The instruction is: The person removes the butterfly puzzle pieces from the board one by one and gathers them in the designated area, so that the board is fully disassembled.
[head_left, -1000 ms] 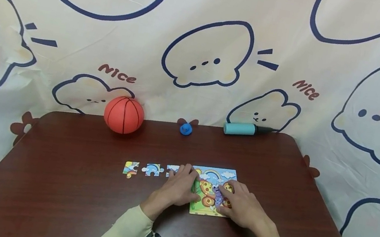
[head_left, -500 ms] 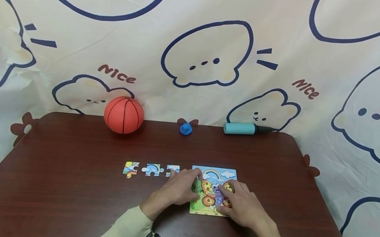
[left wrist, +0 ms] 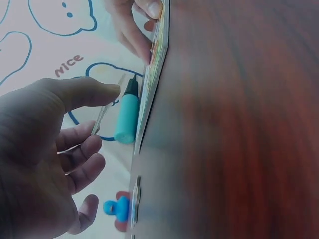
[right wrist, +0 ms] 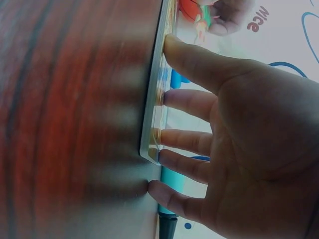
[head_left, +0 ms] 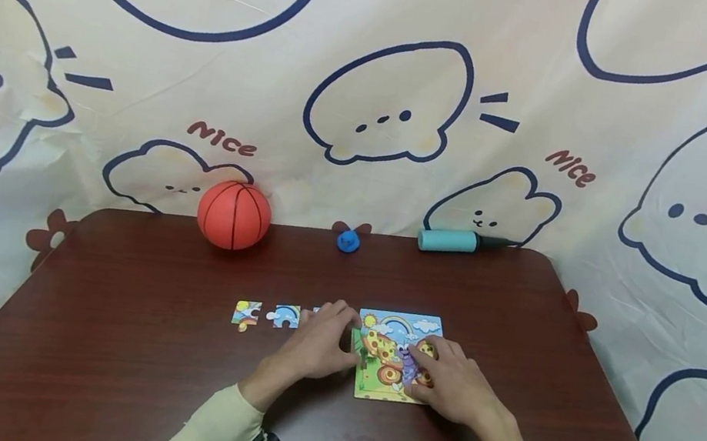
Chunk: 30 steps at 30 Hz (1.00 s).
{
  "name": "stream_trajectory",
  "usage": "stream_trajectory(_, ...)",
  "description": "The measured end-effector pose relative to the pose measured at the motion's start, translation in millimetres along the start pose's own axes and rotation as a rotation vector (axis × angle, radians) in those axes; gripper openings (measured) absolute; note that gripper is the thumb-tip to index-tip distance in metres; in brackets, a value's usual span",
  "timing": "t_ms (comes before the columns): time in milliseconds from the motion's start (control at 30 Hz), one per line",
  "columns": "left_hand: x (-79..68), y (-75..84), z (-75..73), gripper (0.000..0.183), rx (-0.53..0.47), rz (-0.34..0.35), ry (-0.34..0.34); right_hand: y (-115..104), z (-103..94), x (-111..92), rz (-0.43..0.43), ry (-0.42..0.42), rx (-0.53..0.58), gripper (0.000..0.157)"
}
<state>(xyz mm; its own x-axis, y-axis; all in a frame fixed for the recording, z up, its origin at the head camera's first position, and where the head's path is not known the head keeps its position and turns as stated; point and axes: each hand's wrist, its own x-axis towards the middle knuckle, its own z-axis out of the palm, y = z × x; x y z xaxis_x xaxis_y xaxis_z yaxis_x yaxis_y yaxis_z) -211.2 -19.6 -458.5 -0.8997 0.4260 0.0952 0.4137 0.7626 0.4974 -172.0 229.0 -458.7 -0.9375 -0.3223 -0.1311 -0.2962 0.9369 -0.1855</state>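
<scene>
My left hand point(head_left: 321, 341) pinches a green puzzle piece point(head_left: 357, 341) between thumb and fingertips; the piece is raised off the counter point(head_left: 145, 373), close by the left edge of the puzzle board point(head_left: 390, 395), which lies flat and shows a butterfly under a rainbow; my right hand point(head_left: 459, 385) is spread wide, fingers nearly straight, its thumb and several fingertips resting on the board's right part, while the little finger reaches past the rim.

To the board's left lie loose pieces in a row; the yellow-and-blue piece point(head_left: 245, 312) is farthest out, the rainbow piece point(head_left: 286, 316) comes next, and another is mostly hidden behind my left hand; along the back edge sit a red ball point(head_left: 234, 215), a small blue object point(head_left: 347, 241) and a teal cylinder point(head_left: 447, 241) with a black tip.
</scene>
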Motion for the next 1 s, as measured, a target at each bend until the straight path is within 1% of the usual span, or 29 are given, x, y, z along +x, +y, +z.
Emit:
stream_trajectory(233, -11.0, -11.6, -7.9, 0.040, -0.017, -0.002, 0.017, -0.6, -0.7, -0.6, -0.002, 0.005, 0.000, 0.063)
stream_trajectory(467, -22.3, -25.1, -18.2, 0.042, 0.011, -0.020, 0.017, -0.5, -1.4, 0.4, -0.007, 0.006, 0.000, 0.064)
stream_trajectory(700, -34.3, -43.7, -27.5, 0.044, 0.024, -0.056, 0.019, -0.2, -0.3, 1.0, 0.002, -0.001, 0.004, 0.065)
stream_trajectory(1000, -53.5, -68.8, -40.5, 0.041, 0.051, -0.102, 0.031, 1.1, 1.7, 0.5, -0.001, 0.000, 0.015, 0.066)
